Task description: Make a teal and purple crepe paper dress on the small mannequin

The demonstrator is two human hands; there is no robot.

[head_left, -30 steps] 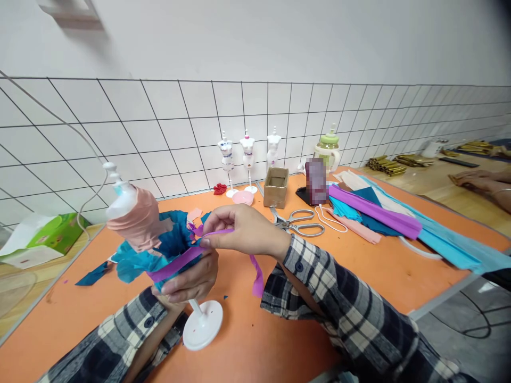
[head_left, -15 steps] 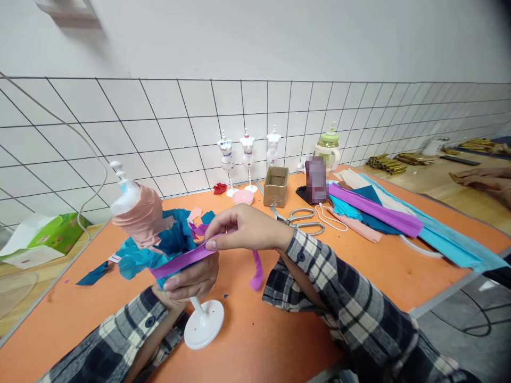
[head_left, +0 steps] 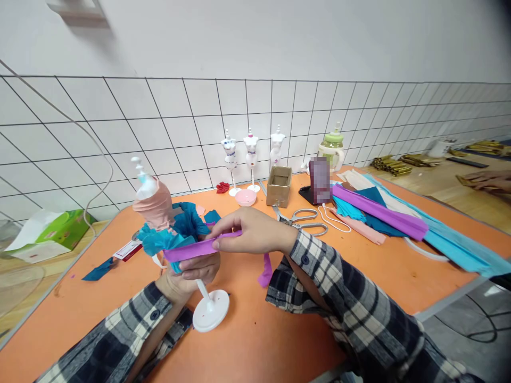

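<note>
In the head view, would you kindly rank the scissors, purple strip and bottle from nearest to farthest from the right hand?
1. Purple strip, in the right hand
2. Scissors, to its right
3. Bottle, farther back, right

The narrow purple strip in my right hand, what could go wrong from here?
The narrow, thin purple strip, pinched by your right hand, might tear or slip if pulled harder. The small white mannequin, tilted in your left hand, could twist in the grip. The blue ruffled material might crumple where the strip crosses it.
</note>
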